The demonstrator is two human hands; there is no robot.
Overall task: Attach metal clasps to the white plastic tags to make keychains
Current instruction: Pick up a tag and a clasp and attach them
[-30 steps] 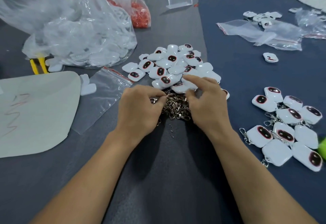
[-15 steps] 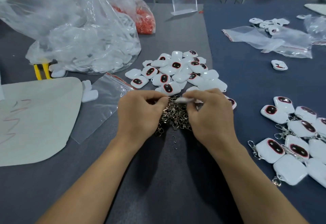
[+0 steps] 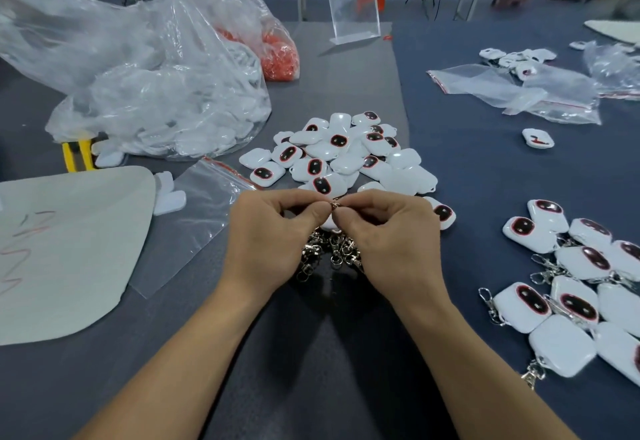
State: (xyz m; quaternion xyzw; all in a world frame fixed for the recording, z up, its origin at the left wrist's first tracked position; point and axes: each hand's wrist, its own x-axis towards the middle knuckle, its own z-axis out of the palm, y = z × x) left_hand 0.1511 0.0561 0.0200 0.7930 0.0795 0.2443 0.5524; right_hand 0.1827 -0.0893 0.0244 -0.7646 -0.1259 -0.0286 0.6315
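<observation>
One view, head camera. Loose white tags (image 3: 343, 155) lie heaped on the surface (image 3: 311, 370) just beyond the hands. Spare clasps (image 3: 329, 252) are piled below the hands and partly hidden by them. Finished keychains (image 3: 571, 283) lie at right, and a large clear bag (image 3: 156, 93) at far left. The left hand (image 3: 266, 242) and right hand (image 3: 391, 242), fingers curled, meet fingertip to fingertip and pinch one metal clasp (image 3: 335, 204) above the pile.

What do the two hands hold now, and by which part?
The left hand and the right hand pinch one small metal clasp between them, each at its own side; the rest is hidden.
</observation>
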